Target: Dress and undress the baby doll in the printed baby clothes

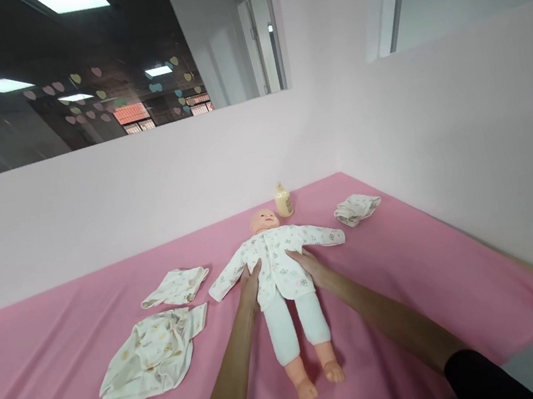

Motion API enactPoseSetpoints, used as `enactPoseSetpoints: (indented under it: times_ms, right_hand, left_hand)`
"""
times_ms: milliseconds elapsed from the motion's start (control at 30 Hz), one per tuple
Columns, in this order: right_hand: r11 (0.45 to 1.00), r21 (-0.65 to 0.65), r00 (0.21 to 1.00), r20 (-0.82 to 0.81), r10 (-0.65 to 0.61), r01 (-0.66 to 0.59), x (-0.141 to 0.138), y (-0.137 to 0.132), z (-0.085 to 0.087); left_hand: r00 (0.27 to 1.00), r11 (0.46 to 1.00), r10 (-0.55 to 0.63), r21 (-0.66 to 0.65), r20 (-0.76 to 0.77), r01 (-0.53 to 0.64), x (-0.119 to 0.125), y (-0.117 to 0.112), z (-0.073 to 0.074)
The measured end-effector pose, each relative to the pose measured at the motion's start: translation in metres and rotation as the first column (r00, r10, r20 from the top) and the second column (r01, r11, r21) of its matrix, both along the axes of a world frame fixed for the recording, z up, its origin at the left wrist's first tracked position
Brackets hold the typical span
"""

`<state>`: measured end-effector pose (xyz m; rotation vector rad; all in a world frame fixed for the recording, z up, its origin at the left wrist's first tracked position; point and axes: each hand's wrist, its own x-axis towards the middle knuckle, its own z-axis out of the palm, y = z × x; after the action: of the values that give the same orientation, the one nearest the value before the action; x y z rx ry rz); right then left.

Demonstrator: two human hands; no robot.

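Observation:
A baby doll (265,220) lies on its back, its head towards the wall. It wears a white printed jacket (280,271) and pale trousers (282,332), and its feet are bare. My left hand (250,286) clasps the doll's side at the waist, under its outstretched arm. On the opposite side, my right hand (314,267) holds the torso, with the thumb over the jacket front. The fingers of both hands are partly hidden beside or beneath the body.
A pink sheet (376,317) covers the surface. Folded printed cloths (176,286) and a crumpled garment (153,359) lie left; another folded cloth (358,208) lies right. A pump bottle (284,201) stands by the doll's head. Walls (144,192) border the back and right.

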<state>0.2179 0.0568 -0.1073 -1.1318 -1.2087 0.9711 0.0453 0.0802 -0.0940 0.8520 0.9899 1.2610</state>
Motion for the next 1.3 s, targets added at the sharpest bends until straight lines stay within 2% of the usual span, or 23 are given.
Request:
enactPoseSetpoints:
  times_ms: [133, 333, 400, 467, 633, 667, 700, 733, 833, 933, 1000, 1067, 1133, 1200, 1233, 1300]
  right_hand:
    - [0.991, -0.095, 0.996, -0.024, 0.087, -0.089, 0.004, 0.001, -0.002]
    - [0.99, -0.118, 0.974, 0.219, -0.052, 0.08, 0.006, 0.011, -0.017]
    - [0.987, -0.09, 0.938, 0.333, -0.095, 0.132, 0.016, 0.012, -0.019]
    - [0.985, -0.026, 0.885, 0.445, -0.139, 0.168, 0.039, 0.013, -0.016]
    - [0.939, 0.16, 0.713, 0.615, -0.336, 0.305, 0.142, 0.028, 0.002]
    - [0.921, 0.18, 0.655, 0.656, -0.373, 0.345, 0.163, 0.032, 0.003]
    - [0.902, 0.182, 0.473, 0.801, -0.366, 0.391, 0.181, 0.036, 0.003]
    - [0.899, 0.148, 0.317, 0.902, -0.294, 0.413, 0.196, 0.04, 0.001]
    - [0.9, 0.087, 0.282, 0.933, -0.224, 0.427, 0.221, 0.05, -0.001]
    - [0.878, 0.125, 0.306, 0.907, -0.291, 0.462, 0.222, 0.053, 0.016]
    - [0.855, 0.186, 0.317, 0.873, -0.37, 0.485, 0.212, 0.047, 0.042]
    - [0.845, 0.25, 0.368, 0.815, -0.447, 0.472, 0.191, 0.027, 0.076]
    - [0.865, 0.287, 0.628, 0.598, -0.498, 0.412, 0.16, -0.009, 0.11]
    - [0.931, 0.261, 0.821, 0.449, -0.352, 0.256, 0.122, -0.056, 0.138]
    - [0.965, 0.219, 0.879, 0.419, -0.226, 0.143, 0.103, -0.081, 0.148]
    - [0.98, 0.191, 0.912, 0.409, -0.03, -0.054, 0.071, -0.126, 0.16]
  left_hand:
    - [1.0, 1.0, -0.022, 0.001, -0.021, 0.022, -0.004, 0.008, -0.01]
    - [0.995, 1.0, -0.007, -0.017, -0.099, 0.005, -0.005, 0.016, -0.017]
    - [0.993, 1.0, -0.008, -0.025, -0.115, 0.005, -0.005, 0.016, -0.016]
    - [0.99, 0.999, -0.025, -0.03, -0.139, 0.021, -0.006, 0.015, -0.014]
    - [0.977, 0.992, -0.111, -0.081, -0.18, 0.098, -0.011, 0.006, -0.006]
    - [0.974, 0.99, -0.127, -0.08, -0.187, 0.114, -0.013, 0.003, -0.004]
    - [0.97, 0.99, -0.135, -0.075, -0.204, 0.122, -0.016, -0.001, -0.002]
    - [0.963, 0.99, -0.132, -0.071, -0.235, 0.118, -0.02, -0.006, -0.001]
    - [0.914, 0.996, -0.078, -0.065, -0.398, 0.056, -0.037, -0.03, 0.008]
    - [0.809, 1.0, 0.025, 0.015, -0.587, -0.02, -0.053, -0.061, 0.025]
    - [0.747, 0.99, 0.116, 0.133, -0.654, -0.037, -0.053, -0.081, 0.044]
    - [0.737, 0.975, 0.15, 0.224, -0.659, 0.002, -0.041, -0.099, 0.066]
    - [0.776, 0.952, 0.096, 0.286, -0.623, 0.112, -0.019, -0.115, 0.088]
    - [0.829, 0.909, -0.006, 0.343, -0.559, 0.237, 0.007, -0.132, 0.108]
    - [0.847, 0.887, -0.059, 0.361, -0.528, 0.287, 0.019, -0.141, 0.116]
    - [0.859, 0.86, -0.128, 0.376, -0.496, 0.345, 0.036, -0.16, 0.129]
